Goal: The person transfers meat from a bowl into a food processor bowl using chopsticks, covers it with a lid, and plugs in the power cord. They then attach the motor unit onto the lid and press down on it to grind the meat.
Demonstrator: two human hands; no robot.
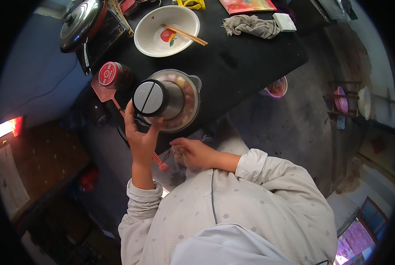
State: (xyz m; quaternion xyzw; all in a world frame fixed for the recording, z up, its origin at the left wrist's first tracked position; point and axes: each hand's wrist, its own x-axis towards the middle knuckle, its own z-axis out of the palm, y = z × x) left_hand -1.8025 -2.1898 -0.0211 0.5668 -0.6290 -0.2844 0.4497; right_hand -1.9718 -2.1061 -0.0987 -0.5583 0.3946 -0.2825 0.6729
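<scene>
A food chopper with a silver and black motor head (151,98) stands near the front edge of the black table. Its clear bowl (189,104) holds pinkish pieces under a lid. My left hand (141,134) has its thumb and fingers spread at the near side of the motor head, with the fingertips at its lower edge. My right hand (194,153) is closed in front of my body, below the table edge, around a crumpled, translucent thing that looks like a thin plastic bag (179,154).
Beyond the chopper sits a white bowl (151,33) with chopsticks (186,35). A red-lidded jar (110,75) and a pink fly swatter (103,91) lie to the left, near a lidded pan (83,22). A grey cloth (250,25) is at the back right.
</scene>
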